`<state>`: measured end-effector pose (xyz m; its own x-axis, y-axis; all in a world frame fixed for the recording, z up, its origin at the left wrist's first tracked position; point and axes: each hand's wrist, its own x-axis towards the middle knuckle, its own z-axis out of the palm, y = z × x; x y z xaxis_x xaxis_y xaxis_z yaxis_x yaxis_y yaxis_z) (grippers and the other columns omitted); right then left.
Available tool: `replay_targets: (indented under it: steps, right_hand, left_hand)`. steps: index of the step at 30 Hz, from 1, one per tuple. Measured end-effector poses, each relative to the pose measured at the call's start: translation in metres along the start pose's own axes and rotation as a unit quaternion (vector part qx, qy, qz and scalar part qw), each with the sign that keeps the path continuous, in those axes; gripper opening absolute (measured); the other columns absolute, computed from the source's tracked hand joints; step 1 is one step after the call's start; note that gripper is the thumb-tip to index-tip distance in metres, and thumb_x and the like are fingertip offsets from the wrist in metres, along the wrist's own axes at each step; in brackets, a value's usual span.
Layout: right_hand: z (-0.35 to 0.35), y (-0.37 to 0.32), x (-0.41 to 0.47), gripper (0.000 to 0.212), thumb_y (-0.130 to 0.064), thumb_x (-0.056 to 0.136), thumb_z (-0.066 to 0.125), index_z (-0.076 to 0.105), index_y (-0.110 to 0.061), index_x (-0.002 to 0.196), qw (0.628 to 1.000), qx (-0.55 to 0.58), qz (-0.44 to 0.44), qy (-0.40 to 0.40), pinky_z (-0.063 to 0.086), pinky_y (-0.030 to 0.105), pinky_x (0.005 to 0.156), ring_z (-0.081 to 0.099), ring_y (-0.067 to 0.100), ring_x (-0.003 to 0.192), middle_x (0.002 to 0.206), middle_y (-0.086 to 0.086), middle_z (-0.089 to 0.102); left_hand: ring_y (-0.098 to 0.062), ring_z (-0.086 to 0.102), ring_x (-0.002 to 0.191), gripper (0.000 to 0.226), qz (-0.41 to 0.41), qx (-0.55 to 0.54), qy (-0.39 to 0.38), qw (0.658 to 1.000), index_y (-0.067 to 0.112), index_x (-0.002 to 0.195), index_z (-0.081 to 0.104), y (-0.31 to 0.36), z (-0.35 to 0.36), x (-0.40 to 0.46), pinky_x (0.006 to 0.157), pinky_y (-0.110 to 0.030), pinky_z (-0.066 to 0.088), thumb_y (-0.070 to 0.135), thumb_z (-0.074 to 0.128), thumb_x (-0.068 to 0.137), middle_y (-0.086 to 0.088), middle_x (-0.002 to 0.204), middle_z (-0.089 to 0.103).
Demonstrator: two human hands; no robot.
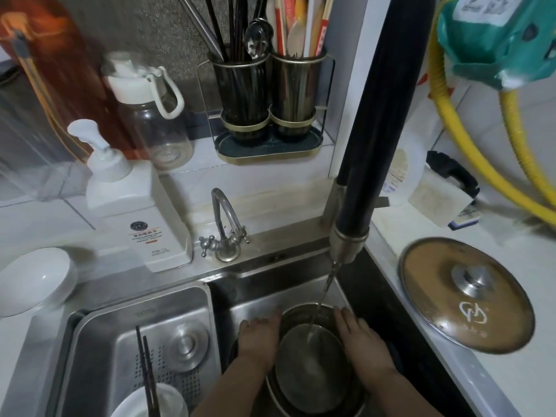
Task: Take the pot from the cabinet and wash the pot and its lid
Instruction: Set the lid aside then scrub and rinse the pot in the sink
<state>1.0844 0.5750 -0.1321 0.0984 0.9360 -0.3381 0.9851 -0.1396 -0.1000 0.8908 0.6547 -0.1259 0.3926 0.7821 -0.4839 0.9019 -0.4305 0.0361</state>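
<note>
Both hands grip the pot (313,353) by its sides, left hand (260,341) and right hand (361,338) curled over the rim, down in the sink (252,299). Thin stream from the faucet (346,245) lands inside. Best tilt & swirl w/ a steady hold. Lid (466,293) waits unwashed on the desk at right.

Holding the pot (313,353) in the sink (258,296) with both hands, left (260,338) and right (361,341), under a thin stream. Lid (466,293) parked on the desk (511,386).
</note>
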Motion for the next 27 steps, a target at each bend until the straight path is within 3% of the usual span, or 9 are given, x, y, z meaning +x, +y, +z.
replay_targets:
  steps: [6, 9, 12, 16, 20, 23, 27]
  right_hand:
    - [-0.013, -0.005, -0.022, 0.068, -0.002, 0.093, 0.033, 0.006, -0.028, 0.15, 0.999, 0.02, 0.013, 0.027, 0.039, 0.031, 0.102, 0.037, 0.024, 0.126, 0.152, -0.004, 0.022]
    - [-0.023, -0.004, -0.027, 0.07, -0.004, 0.093, 0.036, 0.007, -0.034, 0.149, 0.999, 0.038, 0.015, 0.036, 0.041, 0.031, 0.1, 0.037, 0.023, 0.124, 0.148, -0.006, 0.027]
    - [-0.044, -0.003, -0.03, 0.065, -0.015, 0.093, 0.045, 0.016, -0.039, 0.146, 0.996, 0.043, -0.006, 0.075, 0.045, 0.03, 0.096, 0.045, 0.02, 0.115, 0.139, -0.006, 0.041]
    - [-0.09, -0.007, -0.039, 0.049, -0.032, 0.088, 0.052, 0.039, -0.047, 0.133, 0.987, 0.094, -0.035, 0.123, 0.049, 0.027, 0.087, 0.057, 0.012, 0.101, 0.117, -0.012, 0.061]
    - [-0.138, -0.021, -0.059, 0.024, -0.031, 0.086, 0.058, 0.065, -0.038, 0.108, 0.958, 0.234, -0.018, 0.163, 0.052, 0.034, 0.085, 0.065, 0.012, 0.096, 0.102, -0.011, 0.072]
    - [-0.17, -0.035, -0.066, 0.014, -0.033, 0.088, 0.058, 0.07, -0.029, 0.094, 0.954, 0.258, 0.02, 0.154, 0.047, 0.027, 0.071, 0.063, 0.01, 0.085, 0.092, -0.008, 0.072]
    - [-0.197, -0.051, -0.075, 0.014, -0.032, 0.088, 0.057, 0.07, -0.028, 0.091, 0.963, 0.238, 0.003, 0.125, 0.054, 0.032, 0.08, 0.065, 0.012, 0.085, 0.09, -0.006, 0.072]
  left_hand:
    - [-0.028, 0.059, 0.112, 0.056, 0.009, -0.007, 0.059, 0.998, 0.029, 0.151, 0.009, 0.005, -0.004, -0.024, 0.098, -0.039, 0.035, 0.027, 0.031, 0.099, -0.008, 0.12, 0.063]
    - [-0.026, 0.064, 0.103, 0.044, 0.005, -0.012, 0.107, 0.994, 0.028, 0.144, 0.028, 0.004, -0.017, -0.04, 0.088, -0.036, 0.041, 0.032, 0.031, 0.101, -0.006, 0.112, 0.068]
    - [-0.025, 0.068, 0.096, 0.04, -0.037, -0.046, 0.129, 0.99, 0.025, 0.12, 0.055, 0.002, -0.04, -0.06, 0.077, -0.031, 0.045, 0.046, 0.029, 0.099, -0.005, 0.104, 0.071]
    - [-0.025, 0.067, 0.1, 0.049, -0.074, -0.103, 0.125, 0.984, 0.023, 0.109, 0.064, -0.003, -0.081, -0.09, 0.076, -0.029, 0.045, 0.055, 0.031, 0.095, -0.003, 0.106, 0.071]
    - [-0.025, 0.067, 0.092, 0.057, -0.113, -0.15, 0.12, 0.975, 0.017, 0.094, 0.066, -0.012, -0.114, -0.121, 0.067, -0.029, 0.043, 0.063, 0.033, 0.092, -0.005, 0.097, 0.071]
    - [-0.026, 0.067, 0.092, 0.059, -0.142, -0.178, 0.128, 0.965, 0.016, 0.09, 0.066, -0.018, -0.125, -0.139, 0.068, -0.03, 0.044, 0.065, 0.033, 0.09, -0.005, 0.096, 0.071]
    - [-0.026, 0.067, 0.093, 0.061, -0.171, -0.207, 0.147, 0.952, 0.015, 0.091, 0.066, -0.028, -0.132, -0.16, 0.069, -0.03, 0.046, 0.068, 0.035, 0.088, -0.005, 0.096, 0.071]
